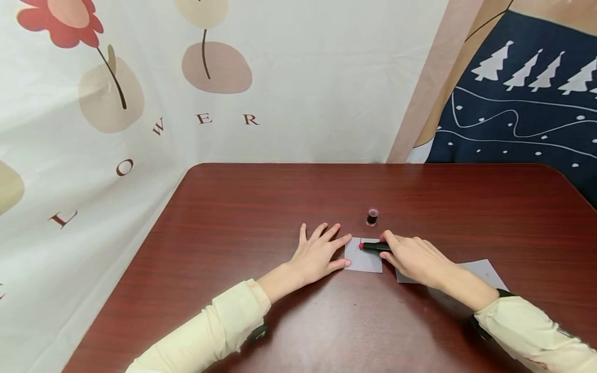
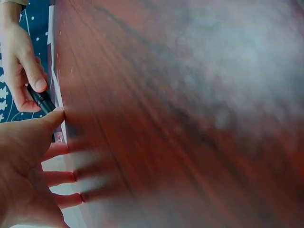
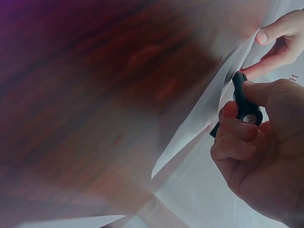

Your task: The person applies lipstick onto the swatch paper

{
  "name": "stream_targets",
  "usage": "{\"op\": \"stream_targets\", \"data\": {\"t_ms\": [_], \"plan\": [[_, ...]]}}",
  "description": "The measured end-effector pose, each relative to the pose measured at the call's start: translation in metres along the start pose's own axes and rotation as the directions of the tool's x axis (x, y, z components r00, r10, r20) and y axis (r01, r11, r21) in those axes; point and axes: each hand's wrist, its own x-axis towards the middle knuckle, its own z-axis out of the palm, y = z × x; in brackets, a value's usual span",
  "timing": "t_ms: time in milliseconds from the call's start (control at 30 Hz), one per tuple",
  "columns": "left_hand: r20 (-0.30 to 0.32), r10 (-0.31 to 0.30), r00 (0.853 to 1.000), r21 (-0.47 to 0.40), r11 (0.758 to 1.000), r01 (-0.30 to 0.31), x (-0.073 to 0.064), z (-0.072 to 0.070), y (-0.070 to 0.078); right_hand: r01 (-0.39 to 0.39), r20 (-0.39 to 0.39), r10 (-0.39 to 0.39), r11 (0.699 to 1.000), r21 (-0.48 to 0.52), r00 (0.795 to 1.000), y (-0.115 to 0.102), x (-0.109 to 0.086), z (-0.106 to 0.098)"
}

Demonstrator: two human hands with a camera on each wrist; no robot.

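While the left hand [image 1: 315, 259] lies spread on the tabletop [image 1: 261, 207], fingers straight and nothing in its grasp, its index finger and thumb rest at the left edge of a small pale sheet [image 1: 367, 262] right of the centre of the head frame. The right hand [image 1: 417, 259], closed in a pinch, has hold of a black pen [image 1: 377, 247] with a red tip, its thumb and fingers round the barrel. That pen is over the upper part of the small sheet, its long axis nearly level across the head frame and its red tip pointing to the left of the frame, towards the left hand. Whether the tip touches the sheet cannot be told; a short dark line shows just above it, perhaps a mark or a shadow. The step in hand looks like marking the sheet, and the next move seems to call for a light, controlled stroke while the left hand keeps the edge from sliding. A small clear-and-dark cylinder [image 1: 371, 217] stands above the sheet, possibly the pen's cap. Another pale sheet [image 1: 482, 269] lies at lower right, partly under the right forearm.
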Motion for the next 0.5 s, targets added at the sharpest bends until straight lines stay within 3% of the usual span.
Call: {"op": "stream_targets", "data": {"t_ms": [500], "plan": [[-0.003, -0.003, 1.000, -0.001, 1.000, 0.003, -0.0010, -0.0015, -0.0011, 0.049, 0.000, -0.049, 0.999, -0.004, 0.999, 0.0013, 0.0010, -0.0008]]}}
